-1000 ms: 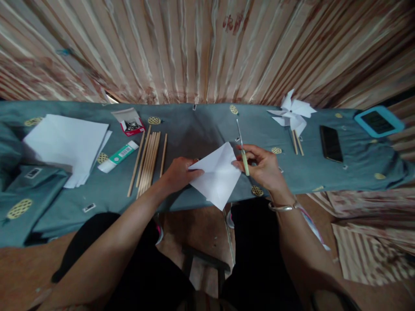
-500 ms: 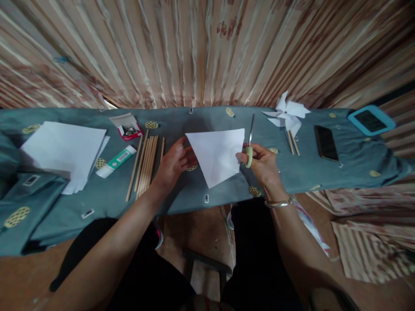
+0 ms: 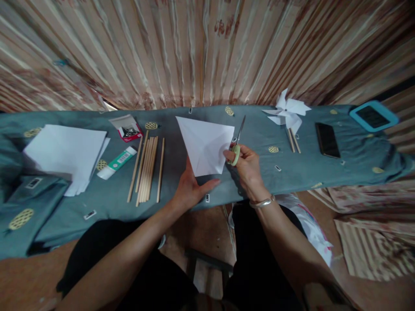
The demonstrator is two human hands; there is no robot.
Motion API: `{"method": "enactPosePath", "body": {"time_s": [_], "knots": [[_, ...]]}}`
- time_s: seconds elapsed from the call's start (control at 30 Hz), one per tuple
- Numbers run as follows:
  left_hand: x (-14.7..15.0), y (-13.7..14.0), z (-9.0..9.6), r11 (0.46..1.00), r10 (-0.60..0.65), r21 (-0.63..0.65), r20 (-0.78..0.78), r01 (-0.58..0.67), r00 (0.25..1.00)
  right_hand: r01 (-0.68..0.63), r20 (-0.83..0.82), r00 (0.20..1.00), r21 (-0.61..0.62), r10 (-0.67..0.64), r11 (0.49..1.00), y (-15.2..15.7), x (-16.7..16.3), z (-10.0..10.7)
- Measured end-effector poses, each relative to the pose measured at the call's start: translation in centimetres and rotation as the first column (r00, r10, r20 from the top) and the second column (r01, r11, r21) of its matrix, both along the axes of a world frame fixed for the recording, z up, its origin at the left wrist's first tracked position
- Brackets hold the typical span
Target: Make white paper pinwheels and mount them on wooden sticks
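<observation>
A white sheet of paper [image 3: 205, 147] with faint creases is raised over the cloth, its right edge pinched by the thumb of my right hand [image 3: 248, 168]. The same hand grips scissors [image 3: 235, 153] by their pale green handles, blades pointing up and away. My left hand [image 3: 194, 185] is under the lower left part of the sheet. Its thumb stretches out to the right below the paper, apart from the fingers, which are mostly hidden behind the sheet.
Wooden sticks [image 3: 149, 168], a glue box [image 3: 117, 162], a red-and-white box of small metal pieces [image 3: 129, 132] and stacked paper [image 3: 65, 149] lie left. To the right are a paper pinwheel [image 3: 287, 111], a phone [image 3: 327, 139] and a blue-framed tablet [image 3: 372, 116]. A curtain [image 3: 194, 52] hangs behind.
My left hand has moved from the sheet's left side to beneath it, lower and further right. My right hand, with the scissors and paper, has shifted left, and the sheet has turned slightly.
</observation>
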State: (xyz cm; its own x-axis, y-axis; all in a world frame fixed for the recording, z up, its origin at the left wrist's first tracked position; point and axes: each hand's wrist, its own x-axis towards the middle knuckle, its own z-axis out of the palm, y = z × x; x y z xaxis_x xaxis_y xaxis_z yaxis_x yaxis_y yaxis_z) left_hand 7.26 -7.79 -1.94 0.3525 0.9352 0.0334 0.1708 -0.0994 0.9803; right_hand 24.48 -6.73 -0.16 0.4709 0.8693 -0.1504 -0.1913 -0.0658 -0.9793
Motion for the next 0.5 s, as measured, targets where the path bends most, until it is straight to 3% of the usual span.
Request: {"method": "enactPosePath", "body": {"time_s": [0.17, 0.37, 0.5], "knots": [[-0.6, 0.5, -0.1, 0.994, 0.090, -0.055, -0.007, -0.090, 0.996, -0.098, 0.003, 0.995, -0.011, 0.098, 0.995, 0.1, -1.2, -0.1], [-1.3, 2.2, -0.9, 0.972, 0.234, -0.050, 0.124, -0.229, 0.964, -0.146, 0.011, 0.989, -0.043, 0.147, 0.988, 0.1, -1.7, -0.3], [-1.8, 3.4, -0.9, 0.945, 0.322, -0.118, 0.190, -0.304, 0.928, -0.199, 0.026, 0.979, -0.072, 0.202, 0.977, -0.3, -1.8, -0.3]]}}
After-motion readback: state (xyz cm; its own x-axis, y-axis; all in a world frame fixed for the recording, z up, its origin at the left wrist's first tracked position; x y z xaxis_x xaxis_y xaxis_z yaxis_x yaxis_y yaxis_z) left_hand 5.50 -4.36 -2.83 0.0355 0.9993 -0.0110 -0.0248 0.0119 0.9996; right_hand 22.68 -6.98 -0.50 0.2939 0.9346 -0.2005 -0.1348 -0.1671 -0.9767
